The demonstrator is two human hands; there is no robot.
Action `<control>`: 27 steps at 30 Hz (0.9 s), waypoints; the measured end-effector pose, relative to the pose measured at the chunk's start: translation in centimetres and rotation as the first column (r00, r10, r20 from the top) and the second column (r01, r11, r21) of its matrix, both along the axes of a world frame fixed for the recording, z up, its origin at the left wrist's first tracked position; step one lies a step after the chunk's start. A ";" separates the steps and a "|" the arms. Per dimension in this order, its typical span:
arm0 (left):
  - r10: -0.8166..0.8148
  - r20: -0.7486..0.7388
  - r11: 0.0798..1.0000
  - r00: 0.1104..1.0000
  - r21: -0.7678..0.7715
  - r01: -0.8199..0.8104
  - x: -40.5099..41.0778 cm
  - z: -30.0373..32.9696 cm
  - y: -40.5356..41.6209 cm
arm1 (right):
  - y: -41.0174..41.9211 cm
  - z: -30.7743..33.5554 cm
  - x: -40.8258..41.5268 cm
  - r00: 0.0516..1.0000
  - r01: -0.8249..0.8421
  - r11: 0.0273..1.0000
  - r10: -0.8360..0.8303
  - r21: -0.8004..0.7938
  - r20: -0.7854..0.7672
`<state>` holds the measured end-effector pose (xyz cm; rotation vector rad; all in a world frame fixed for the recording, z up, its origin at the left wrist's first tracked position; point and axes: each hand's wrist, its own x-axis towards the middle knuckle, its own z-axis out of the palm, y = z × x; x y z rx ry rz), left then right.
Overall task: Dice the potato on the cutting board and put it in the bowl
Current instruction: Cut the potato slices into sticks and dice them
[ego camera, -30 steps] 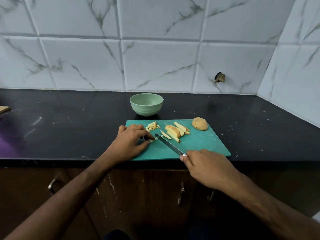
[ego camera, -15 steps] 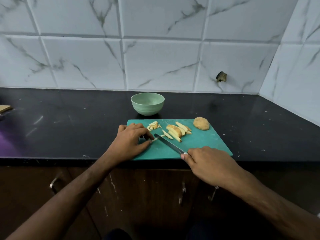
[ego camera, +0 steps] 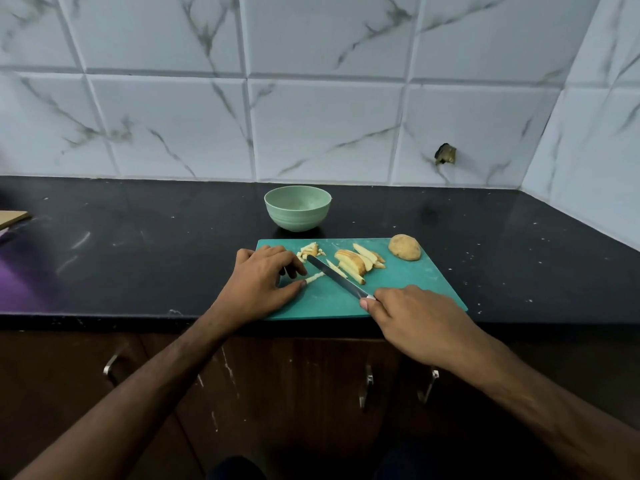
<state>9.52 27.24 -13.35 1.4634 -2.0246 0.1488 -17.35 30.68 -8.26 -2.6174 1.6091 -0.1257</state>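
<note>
Repositioning for another cut | our left hand pinches thin pale potato strip | right hand grips slim steel knife, nudged farther

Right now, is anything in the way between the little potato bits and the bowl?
Nothing visible. The bits lie at the board's far edge, and the bowl stands just behind it, with only bare counter between.

A pale mint-green round plastic bowl and teal rectangular plastic cutting board sit on the white-flecked black stone table. Pale yellow potato strips have tan skin edges; white wall tiles carry grey marble veins.
</note>
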 end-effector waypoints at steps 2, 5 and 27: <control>-0.001 0.010 1.000 1.000 0.006 0.001 0.0 0.0 0.0 | 0.5 -0.3 -0.1 1.000 -0.016 1.000 0.016 0.019 -0.022; 0.000 0.024 1.000 1.000 0.018 -0.001 -0.1 0.1 -0.1 | 0.7 -1.0 0.0 0.999 -0.029 0.999 0.030 0.043 -0.022; 0.024 0.022 0.998 0.999 0.049 -0.025 0.0 0.0 -0.2 | 1.2 -1.3 0.2 0.999 -0.040 0.999 0.040 -0.004 -0.030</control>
